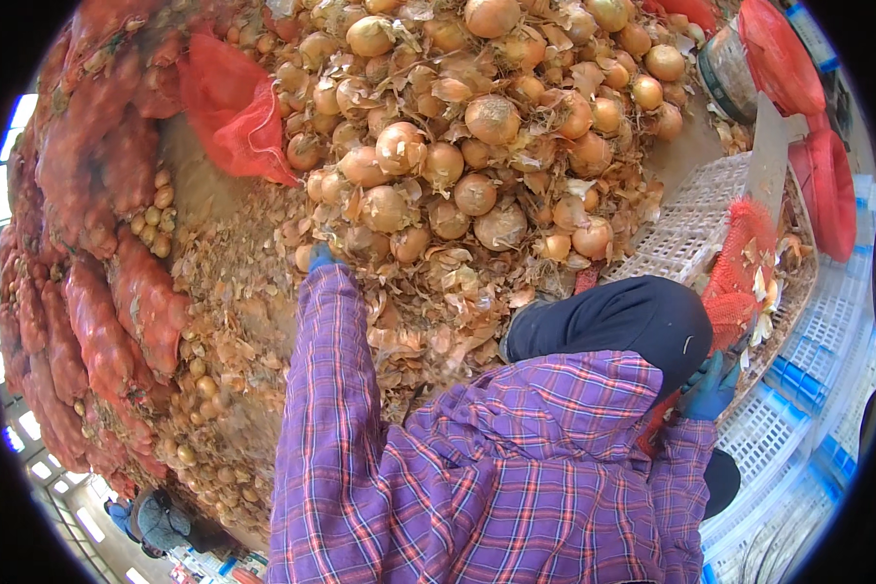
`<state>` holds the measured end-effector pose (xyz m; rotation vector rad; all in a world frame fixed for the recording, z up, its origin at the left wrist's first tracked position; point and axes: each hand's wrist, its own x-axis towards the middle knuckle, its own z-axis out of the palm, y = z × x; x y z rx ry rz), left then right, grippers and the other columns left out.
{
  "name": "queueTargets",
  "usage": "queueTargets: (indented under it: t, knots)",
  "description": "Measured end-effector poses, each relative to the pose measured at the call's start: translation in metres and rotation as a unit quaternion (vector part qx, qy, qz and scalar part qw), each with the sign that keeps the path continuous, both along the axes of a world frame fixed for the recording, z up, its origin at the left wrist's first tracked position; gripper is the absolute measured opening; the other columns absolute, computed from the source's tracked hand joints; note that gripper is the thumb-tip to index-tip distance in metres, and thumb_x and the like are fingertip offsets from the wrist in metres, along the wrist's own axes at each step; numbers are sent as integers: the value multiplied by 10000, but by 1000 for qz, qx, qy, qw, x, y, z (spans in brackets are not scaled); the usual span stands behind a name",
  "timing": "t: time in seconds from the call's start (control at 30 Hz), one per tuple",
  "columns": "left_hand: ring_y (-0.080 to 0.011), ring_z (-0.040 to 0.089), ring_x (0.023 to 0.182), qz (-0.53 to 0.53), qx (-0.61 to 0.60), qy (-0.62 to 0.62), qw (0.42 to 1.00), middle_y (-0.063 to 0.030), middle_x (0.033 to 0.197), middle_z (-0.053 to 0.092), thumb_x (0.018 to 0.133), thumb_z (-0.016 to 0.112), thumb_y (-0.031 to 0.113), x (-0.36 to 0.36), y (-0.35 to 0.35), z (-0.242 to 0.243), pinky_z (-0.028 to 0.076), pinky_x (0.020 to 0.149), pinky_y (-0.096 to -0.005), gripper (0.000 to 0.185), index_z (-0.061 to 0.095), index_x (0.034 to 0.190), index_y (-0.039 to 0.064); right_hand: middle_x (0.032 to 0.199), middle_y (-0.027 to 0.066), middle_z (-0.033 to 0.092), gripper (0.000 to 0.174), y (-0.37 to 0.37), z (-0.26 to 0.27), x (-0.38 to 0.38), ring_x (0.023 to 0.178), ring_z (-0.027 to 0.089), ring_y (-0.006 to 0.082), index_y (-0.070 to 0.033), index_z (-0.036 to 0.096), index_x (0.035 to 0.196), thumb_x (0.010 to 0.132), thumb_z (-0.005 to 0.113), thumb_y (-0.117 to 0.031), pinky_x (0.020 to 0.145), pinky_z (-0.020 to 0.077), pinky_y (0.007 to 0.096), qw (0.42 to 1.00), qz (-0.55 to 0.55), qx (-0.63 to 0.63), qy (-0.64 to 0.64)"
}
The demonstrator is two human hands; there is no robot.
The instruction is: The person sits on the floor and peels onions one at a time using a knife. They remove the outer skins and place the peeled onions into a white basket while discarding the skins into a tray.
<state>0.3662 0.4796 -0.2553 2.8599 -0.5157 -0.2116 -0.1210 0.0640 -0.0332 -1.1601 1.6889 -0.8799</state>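
Observation:
A large heap of yellow onions with loose papery skins lies before me. My left hand, in a blue glove, reaches to the heap's near left edge, beside a small onion; its fingers are mostly hidden by the purple plaid sleeve. On the right, my right hand, also blue-gloved, is beside my dark-trousered knee, near a dark tool that is hard to make out and below a red mesh bag. Whether it grips anything cannot be told. Onion skins cover the floor between my arms.
Full red mesh sacks are stacked along the left. An empty red mesh bag lies at the heap's edge. A white plastic crate stands right, with blue-and-white crates beyond and a bucket behind. Another person is at lower left.

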Motion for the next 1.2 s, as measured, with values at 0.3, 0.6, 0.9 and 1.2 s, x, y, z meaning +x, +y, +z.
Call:
queueTargets:
  t: [0.3,0.6,0.9,1.2]
  knots:
    - [-352,622,988,-86,89,302,945,-225,1088,612,816,669,177,-19,65,10,496,866,-417,608,467,1386,112,677,-22,513,260,-1,2,4,454,449,61,-126,483,1142,933,598,-228,376,336,214,1000,24,-20,2]
    - [-352,626,903,-17,-136,43,990,-185,1039,635,788,659,109,-46,37,37,511,804,-416,295,670,1082,87,672,-19,525,263,0,9,15,475,493,70,-113,484,1133,934,601,-240,404,380,208,998,30,-31,36]
    - [-347,573,1137,-21,296,229,927,-175,1251,579,739,742,263,17,-15,12,487,925,-477,635,505,1309,112,646,-34,479,245,-5,3,11,445,456,69,-141,497,1123,925,619,-216,385,372,221,999,-5,-40,20]
    - [-322,625,1033,129,194,325,916,-171,1154,628,727,784,305,-73,16,39,513,871,-461,644,522,1270,76,658,-33,483,317,-4,0,-4,455,436,62,-132,477,1188,923,620,-229,375,333,214,1000,-1,-1,12]
